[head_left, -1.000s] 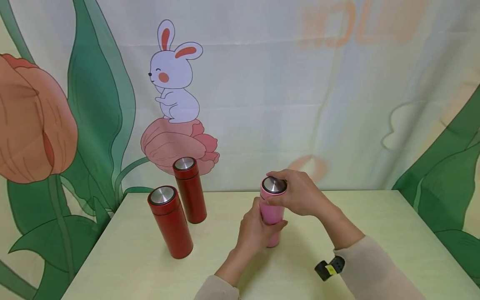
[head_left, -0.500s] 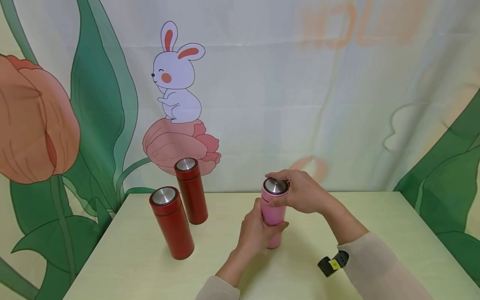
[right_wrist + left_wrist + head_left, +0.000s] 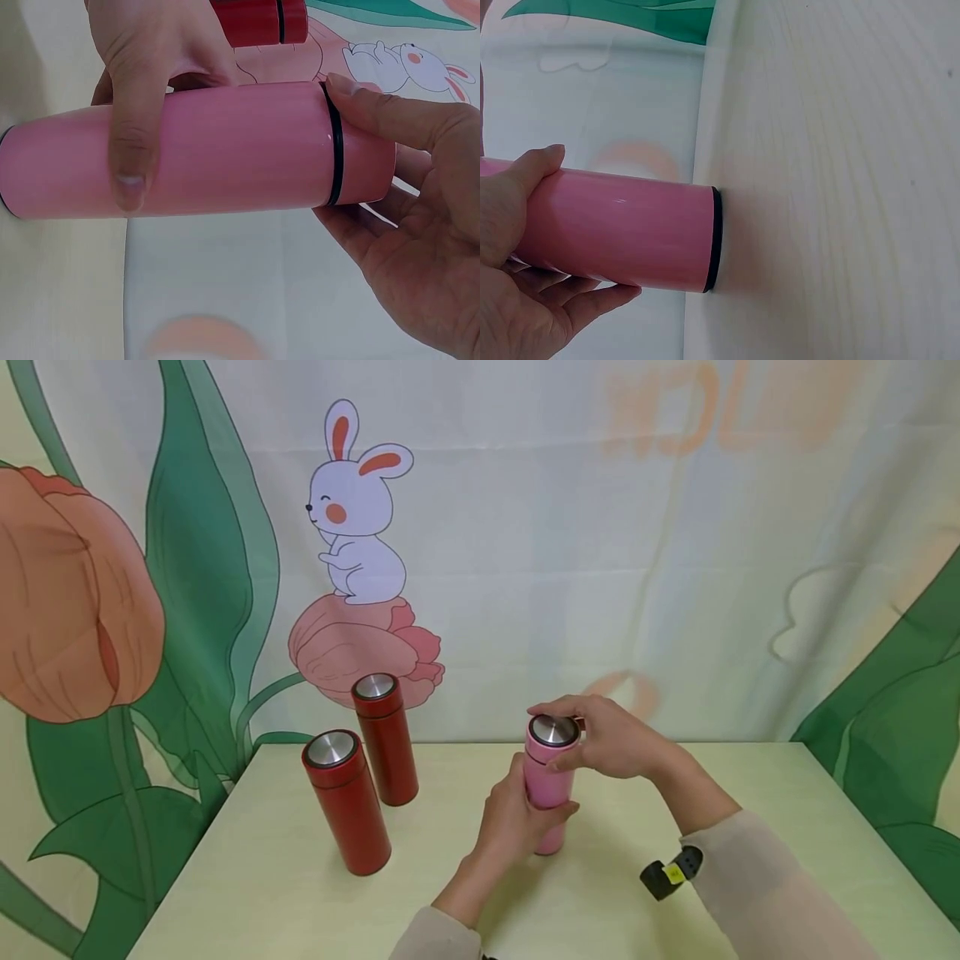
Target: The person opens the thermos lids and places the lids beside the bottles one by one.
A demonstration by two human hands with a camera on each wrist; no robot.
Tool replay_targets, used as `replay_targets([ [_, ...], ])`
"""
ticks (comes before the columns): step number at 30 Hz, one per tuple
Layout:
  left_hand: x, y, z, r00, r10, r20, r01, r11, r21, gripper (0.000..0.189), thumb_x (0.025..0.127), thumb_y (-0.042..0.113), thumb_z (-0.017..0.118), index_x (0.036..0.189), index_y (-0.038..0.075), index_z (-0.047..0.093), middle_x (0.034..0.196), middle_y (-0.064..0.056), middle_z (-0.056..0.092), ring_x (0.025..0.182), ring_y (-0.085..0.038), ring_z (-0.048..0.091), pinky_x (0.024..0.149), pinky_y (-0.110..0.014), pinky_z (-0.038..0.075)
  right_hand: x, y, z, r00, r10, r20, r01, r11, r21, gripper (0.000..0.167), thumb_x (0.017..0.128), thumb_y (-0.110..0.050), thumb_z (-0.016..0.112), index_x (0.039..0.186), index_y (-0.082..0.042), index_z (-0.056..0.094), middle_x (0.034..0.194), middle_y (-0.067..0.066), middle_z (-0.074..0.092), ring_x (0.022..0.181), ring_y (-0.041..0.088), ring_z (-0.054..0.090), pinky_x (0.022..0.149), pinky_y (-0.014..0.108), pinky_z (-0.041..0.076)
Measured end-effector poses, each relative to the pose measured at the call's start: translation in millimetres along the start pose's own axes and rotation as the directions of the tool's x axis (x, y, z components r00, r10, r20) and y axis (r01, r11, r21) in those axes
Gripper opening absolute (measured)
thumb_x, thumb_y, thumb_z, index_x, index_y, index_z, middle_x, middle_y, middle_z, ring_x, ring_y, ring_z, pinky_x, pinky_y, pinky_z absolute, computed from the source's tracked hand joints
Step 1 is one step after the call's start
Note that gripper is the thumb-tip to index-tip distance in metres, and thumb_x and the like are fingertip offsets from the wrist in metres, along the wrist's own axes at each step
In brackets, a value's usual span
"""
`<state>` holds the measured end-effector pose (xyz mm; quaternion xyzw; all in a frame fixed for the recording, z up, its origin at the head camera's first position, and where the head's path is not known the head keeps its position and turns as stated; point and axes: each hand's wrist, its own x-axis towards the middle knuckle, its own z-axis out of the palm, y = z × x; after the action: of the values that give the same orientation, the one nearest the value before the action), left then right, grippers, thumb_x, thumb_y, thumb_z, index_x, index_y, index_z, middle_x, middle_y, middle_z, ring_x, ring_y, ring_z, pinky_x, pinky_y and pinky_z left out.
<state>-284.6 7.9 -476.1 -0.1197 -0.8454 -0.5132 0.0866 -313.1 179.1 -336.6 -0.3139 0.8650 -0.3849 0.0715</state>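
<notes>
A pink thermos [image 3: 548, 787] with a shiny metal-topped lid [image 3: 553, 731] stands upright on the table. Around the middle of its body wraps my left hand [image 3: 510, 822], thumb on one side and fingers on the other, as the left wrist view also shows. My right hand [image 3: 617, 739] grips the lid at the top, its thumb and fingers on opposite sides. In the right wrist view a black ring [image 3: 335, 142] separates the lid from the body [image 3: 232, 150]. Whether the lid is loose cannot be told.
Two red thermoses stand upright on the left of the pale table [image 3: 247, 893]: a nearer one [image 3: 348, 818] and a farther one [image 3: 387, 752]. Behind the table hangs a printed curtain [image 3: 510, 568] with a rabbit and flowers.
My right wrist and forearm have risen slightly and shifted right, the fingers still on the lid. The left hand keeps its hold. The head view has shifted a little.
</notes>
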Motion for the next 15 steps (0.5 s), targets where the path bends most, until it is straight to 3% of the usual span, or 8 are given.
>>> replay_targets([
  [7, 0.0, 1.8, 1.3, 1.000, -0.014, 0.006, 0.014, 1.000, 0.012, 0.064, 0.080, 0.039, 0.090, 0.126, 0.019, 0.050, 0.117, -0.001, 0.072, 0.104, -0.017, 0.071, 0.088, -0.038, 0.057, 0.7, 2.2, -3.9, 0.999, -0.013, 0.043, 0.011, 0.999, 0.035, 0.068, 0.083, -0.004, 0.083, 0.146, -0.011, 0.058, 0.143, 0.008, 0.064, 0.122, 0.022, 0.066, 0.105, 0.045, 0.052],
  [15, 0.6, 0.8, 2.7, 1.000, -0.011, -0.001, 0.011, 1.000, 0.027, 0.065, 0.081, 0.039, 0.089, 0.127, 0.018, 0.049, 0.117, -0.002, 0.073, 0.104, -0.018, 0.072, 0.088, -0.038, 0.057, -1.8, -3.5, -3.1, 0.999, -0.019, 0.026, 0.020, 0.999, -0.046, 0.070, 0.084, -0.006, 0.083, 0.148, -0.008, 0.055, 0.141, 0.011, 0.064, 0.125, 0.025, 0.065, 0.105, 0.046, 0.053],
])
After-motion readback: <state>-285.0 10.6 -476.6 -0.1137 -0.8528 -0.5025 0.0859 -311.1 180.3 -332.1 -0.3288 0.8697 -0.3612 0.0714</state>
